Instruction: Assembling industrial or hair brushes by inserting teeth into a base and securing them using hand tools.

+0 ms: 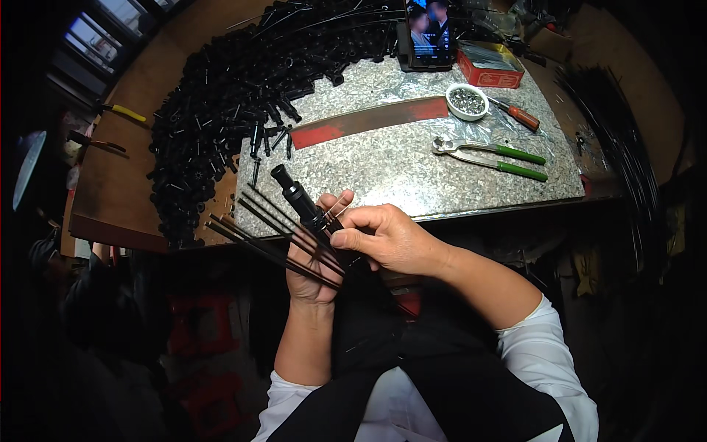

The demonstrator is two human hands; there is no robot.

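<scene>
My left hand [312, 283] is closed around a black cylindrical part [296, 200], which tilts up and to the left above the table's front edge. Several thin black rods [272, 254] fan out leftward across that palm. My right hand [394, 237] meets the left one, thumb and forefinger pinched at the lower end of the cylindrical part. A fine light wire [336, 204] shows beside the fingertips; what exactly the pinch holds is hidden.
Black tubular parts [213, 125] heap up at the left. On the speckled slab [368, 173] lie a red-and-brown strip [368, 121], green-handled pincers [490, 157], a screwdriver [521, 116] and a white bowl of small metal pieces [467, 102]. Behind stand a phone [428, 37] and red box [490, 68]. Black rods [622, 147] hang right.
</scene>
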